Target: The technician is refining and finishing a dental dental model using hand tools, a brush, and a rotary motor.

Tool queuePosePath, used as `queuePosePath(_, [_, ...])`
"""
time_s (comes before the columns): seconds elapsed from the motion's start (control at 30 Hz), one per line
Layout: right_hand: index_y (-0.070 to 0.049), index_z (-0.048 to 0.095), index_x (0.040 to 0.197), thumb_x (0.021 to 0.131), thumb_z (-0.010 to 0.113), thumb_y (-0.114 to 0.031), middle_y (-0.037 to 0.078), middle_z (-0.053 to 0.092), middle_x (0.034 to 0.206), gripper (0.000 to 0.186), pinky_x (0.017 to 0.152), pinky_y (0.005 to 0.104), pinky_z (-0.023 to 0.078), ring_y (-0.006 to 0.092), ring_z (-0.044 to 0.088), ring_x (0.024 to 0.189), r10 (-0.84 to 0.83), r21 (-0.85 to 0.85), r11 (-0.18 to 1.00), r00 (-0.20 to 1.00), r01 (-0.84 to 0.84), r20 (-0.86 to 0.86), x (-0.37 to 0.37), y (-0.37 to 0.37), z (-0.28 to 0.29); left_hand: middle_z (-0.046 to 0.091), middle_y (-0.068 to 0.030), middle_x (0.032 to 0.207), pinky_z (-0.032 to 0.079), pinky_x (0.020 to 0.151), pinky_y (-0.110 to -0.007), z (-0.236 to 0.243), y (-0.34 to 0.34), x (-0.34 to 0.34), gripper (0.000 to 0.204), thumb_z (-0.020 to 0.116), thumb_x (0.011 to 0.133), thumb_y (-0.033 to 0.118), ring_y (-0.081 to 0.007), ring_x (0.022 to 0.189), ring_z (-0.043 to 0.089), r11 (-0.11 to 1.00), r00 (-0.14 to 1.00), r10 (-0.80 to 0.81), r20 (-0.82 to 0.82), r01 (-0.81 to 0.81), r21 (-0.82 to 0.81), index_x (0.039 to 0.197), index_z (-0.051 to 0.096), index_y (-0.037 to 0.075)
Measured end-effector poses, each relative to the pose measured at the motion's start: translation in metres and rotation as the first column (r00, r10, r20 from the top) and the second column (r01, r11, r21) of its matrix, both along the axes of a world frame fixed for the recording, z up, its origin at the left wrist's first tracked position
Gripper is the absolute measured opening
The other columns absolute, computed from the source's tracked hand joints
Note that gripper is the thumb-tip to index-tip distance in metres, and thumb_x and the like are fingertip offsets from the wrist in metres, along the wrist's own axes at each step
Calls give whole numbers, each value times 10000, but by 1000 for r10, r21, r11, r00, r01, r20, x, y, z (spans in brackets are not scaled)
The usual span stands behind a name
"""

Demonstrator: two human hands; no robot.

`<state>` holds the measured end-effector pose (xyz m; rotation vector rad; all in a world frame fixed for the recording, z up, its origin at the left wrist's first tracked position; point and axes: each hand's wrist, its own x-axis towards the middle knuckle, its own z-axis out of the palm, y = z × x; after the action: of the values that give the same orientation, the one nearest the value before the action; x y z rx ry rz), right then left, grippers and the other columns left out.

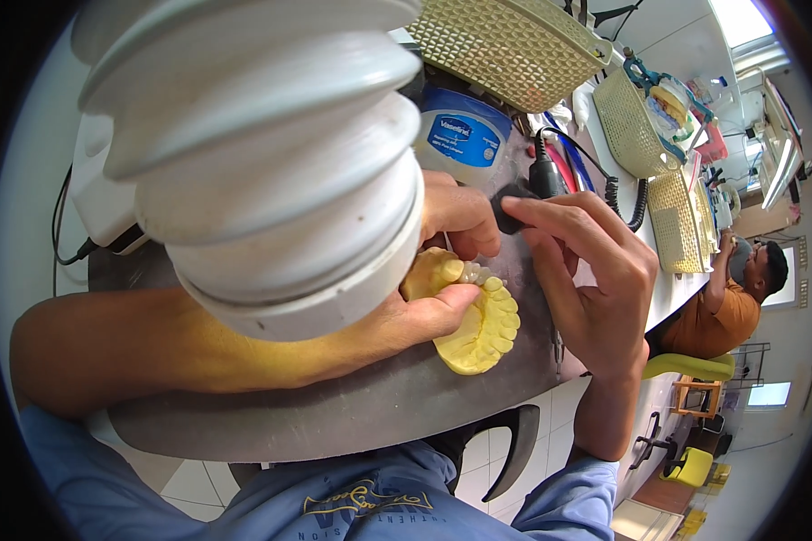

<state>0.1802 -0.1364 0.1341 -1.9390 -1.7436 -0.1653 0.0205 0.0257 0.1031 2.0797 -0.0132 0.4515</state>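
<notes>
A yellow dental plaster model point(489, 329) with a row of moulded teeth is gripped in my left hand point(435, 314), the thumb pressed on its near side and the fingers curled beyond it. Paler whitish teeth point(475, 273) show on the model just past the thumb tip. Pinched between thumb and index finger of my right hand point(600, 284) is a small dark flat piece point(509, 209); its exact kind I cannot make out. That piece is above and beyond the model, apart from it. Part of my left hand is hidden behind a white ribbed hose.
The white ribbed hose point(271, 171) hangs over my left forearm. Behind the hands stand a blue-lidded jar point(465, 135), a black handpiece plug with coiled cord point(545, 171) and cream baskets point(514, 50). At far right, another person in orange point(717, 311) sits at the bench.
</notes>
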Motion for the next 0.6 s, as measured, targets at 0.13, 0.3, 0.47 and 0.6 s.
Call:
queuePosePath(0.13, [-86,687,1217,840,725,-4,68,638,821,388,571,319,501,176,610,613,-125,18,992,992,125,18,-2,-5,4,685,-68,973,535,795,-297,7,2,0,145,744,860,89,-188,902,664,999,996,-48,-70,49,13,979,685,29])
queuePosePath(0.3, [-43,597,808,816,808,-455,65,585,638,463,528,348,446,213,568,531,-438,-285,842,889,458,135,-4,-30,17,672,-63,966,528,794,-302,9,3,-2,141,739,871,92,-181,900,656,997,996,-50,-68,53,47,989,690,34])
queuePosePath(0.47, [-28,555,692,840,765,-510,103,580,558,546,540,404,448,281,621,537,-457,-419,783,882,459,112,-5,-34,6,677,-34,1016,499,883,-304,9,1,-4,153,715,907,76,-165,971,624,999,998,-52,47,52,13,1059,702,67])
queuePosePath(0.6, [6,621,710,887,719,-365,68,491,520,422,510,343,385,163,490,474,-516,-362,835,817,414,-257,4,-39,-2,678,-32,1040,480,924,-306,8,-2,-8,152,693,930,62,-161,1004,609,997,997,-74,30,73,28,1082,704,73])
